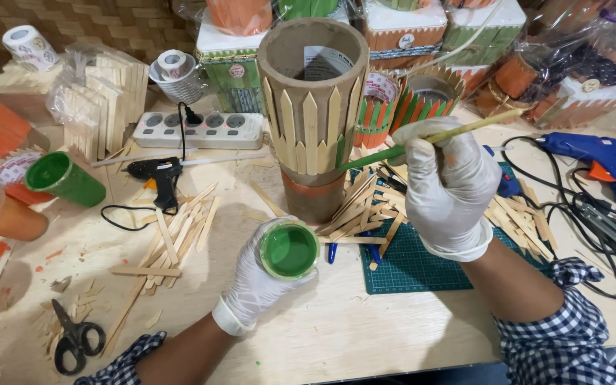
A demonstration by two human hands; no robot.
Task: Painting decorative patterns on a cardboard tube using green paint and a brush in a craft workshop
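A tall cardboard cylinder stands upright on the table, ringed with pointed wooden sticks; one stick at its right side is green. My right hand, in a white glove, holds a thin paintbrush whose green tip touches that stick. My left hand, also gloved, grips a small cup of green paint just in front of the cylinder's base.
Loose wooden sticks lie scattered left and right. A black glue gun, power strip, scissors, green cup, orange cup, green cutting mat, blue glue gun and cables surround the work. Finished decorated boxes crowd the back.
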